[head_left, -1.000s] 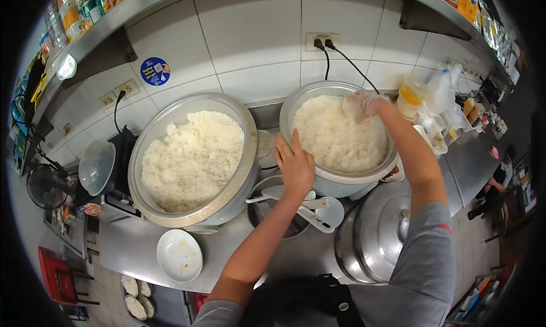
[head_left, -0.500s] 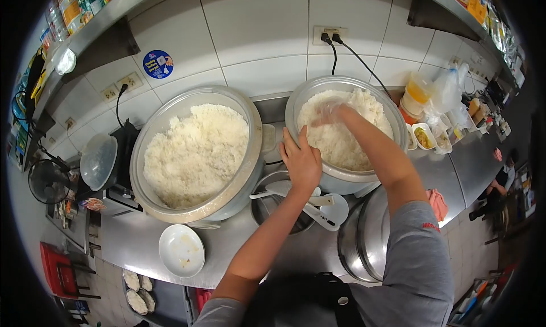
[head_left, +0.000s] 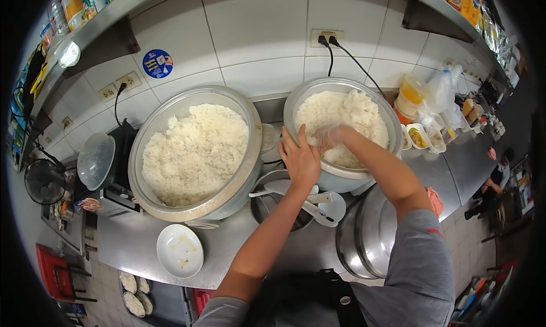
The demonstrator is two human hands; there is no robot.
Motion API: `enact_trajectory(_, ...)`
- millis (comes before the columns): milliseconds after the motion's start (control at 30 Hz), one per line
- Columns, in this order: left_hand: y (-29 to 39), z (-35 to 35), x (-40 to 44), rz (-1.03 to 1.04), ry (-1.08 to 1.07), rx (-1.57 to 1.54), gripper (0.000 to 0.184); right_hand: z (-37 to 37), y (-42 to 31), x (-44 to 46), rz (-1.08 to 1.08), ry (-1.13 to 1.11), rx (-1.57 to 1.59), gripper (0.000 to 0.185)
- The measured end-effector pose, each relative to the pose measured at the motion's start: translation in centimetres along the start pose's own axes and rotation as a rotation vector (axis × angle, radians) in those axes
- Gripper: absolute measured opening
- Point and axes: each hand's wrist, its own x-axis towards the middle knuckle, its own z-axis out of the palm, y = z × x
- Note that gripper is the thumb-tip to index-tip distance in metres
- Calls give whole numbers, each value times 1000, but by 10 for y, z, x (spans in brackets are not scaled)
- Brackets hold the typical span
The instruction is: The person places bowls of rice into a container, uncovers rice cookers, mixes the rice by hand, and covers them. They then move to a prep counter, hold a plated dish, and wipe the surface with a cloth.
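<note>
A cooker pot of white rice [head_left: 364, 114] stands to the right, its metal rim [head_left: 396, 122] facing me. My left hand [head_left: 301, 162] rests against the near left side of this rim, fingers stretched and apart. Inside the pot, my right hand [head_left: 333, 137], in a clear plastic glove, is low over the rice near the left hand. Its fingers are blurred and partly hidden, so their closure is unclear. A larger pot [head_left: 135, 156], also full of rice [head_left: 196, 150], sits to the left. Between the pots, a metal bowl [head_left: 263, 213] holds white ladles or scoops [head_left: 321, 216].
A white plate [head_left: 180, 251] lies on the steel counter [head_left: 239, 253]. Round metal lids [head_left: 378, 236] lean at the right. Food containers [head_left: 420, 135] line the back right. Below left, a tray [head_left: 165, 310] holds rice portions. A person [head_left: 495, 185] is far right.
My gloved right hand has moved down and toward me, from the middle of the rice to the pot's near left side. My left hand stays at the rim. The view has shifted slightly.
</note>
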Motion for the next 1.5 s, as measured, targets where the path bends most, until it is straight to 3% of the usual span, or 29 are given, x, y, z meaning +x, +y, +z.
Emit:
enact_trajectory(167, -1, 3, -1, 1, 24, 3, 52, 1, -19, -67, 44, -128, -111, 75)
enact_trajectory(233, -2, 2, -1, 3, 34, 11, 52, -10, -12, -108, 52, 41, 60, 78)
enact_trajectory(433, 0, 3, -1, 20, 58, 6, 48, -41, 84, -146, 157, 372, 162, 67)
enact_trajectory(567, -1, 3, 0, 10, 53, 13, 47, -58, 81, -152, 312, 331, 72, 59)
enact_trajectory(633, -1, 3, -1, 11, 55, 12, 47, -37, 103, -139, 254, 625, 61, 58)
enact_trajectory(767, -1, 3, 0, 8, 46, 6, 47, -21, 122, -133, 172, 607, 28, 49)
enact_trajectory(833, -1, 3, -1, 4, 36, 2, 47, -29, 138, -134, 179, 392, 244, 45)
enact_trajectory(867, -1, 2, -1, 17, 49, 5, 47, -23, 136, -131, 181, 389, 247, 45)
enact_trajectory(933, 0, 2, -2, 31, 61, 8, 47, -6, 129, -123, 435, 405, 424, 30)
enact_trajectory(967, 0, 1, -2, 25, 49, -2, 48, 0, 128, -119, 433, 404, 424, 30)
enact_trajectory(1033, 0, 0, 1, 14, 47, -6, 48, 4, 127, -108, 333, 387, 140, 22)
enact_trajectory(1133, -1, 1, 1, -6, 32, 0, 53, -47, 75, -118, 325, 514, 18, 25)
enact_trajectory(1200, -1, 2, 1, 1, 43, -7, 60, -42, 79, -74, 120, 713, 135, 32)
enact_trajectory(1267, 0, 2, 2, -7, 23, -1, 63, -39, 71, -22, -152, 650, 180, 39)
enact_trajectory(1333, -2, 0, 1, -22, 7, 16, 67, -68, 24, -10, 117, 399, 114, 41)
enact_trajectory(1500, -1, -3, 4, -12, -62, 2, 69, -73, 34, 60, 93, 361, 108, 45)
